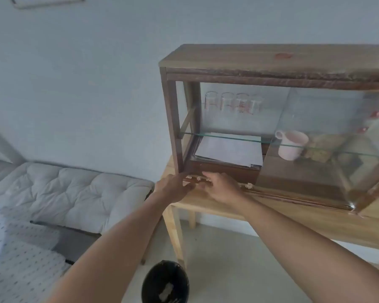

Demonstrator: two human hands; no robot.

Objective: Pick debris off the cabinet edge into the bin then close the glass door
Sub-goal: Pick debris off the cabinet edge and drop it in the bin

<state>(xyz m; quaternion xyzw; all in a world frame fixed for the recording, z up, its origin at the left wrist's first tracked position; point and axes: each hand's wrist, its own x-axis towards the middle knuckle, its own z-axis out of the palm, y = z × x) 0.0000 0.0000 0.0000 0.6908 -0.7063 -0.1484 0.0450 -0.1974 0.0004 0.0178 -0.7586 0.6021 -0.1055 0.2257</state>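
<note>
A wooden cabinet (173,119) with glass sides stands on a light wooden table (315,224). Its sliding glass door (315,149) covers the right part and leaves the left part uncovered. Small pale debris crumbs (194,177) lie on the bottom front edge, and one more crumb (249,185) sits further right on the rail. My left hand (173,188) and my right hand (220,189) meet at that edge, fingers on the crumbs. Whether either hand holds a crumb is hidden. A black bin (165,283) stands on the floor below, with a pale scrap inside.
Inside the cabinet are several glasses (232,103), a pink mug (292,147) and a stack of papers (228,152). A tufted white cushion (74,193) lies to the left, with a dotted cloth (15,259) in front of it.
</note>
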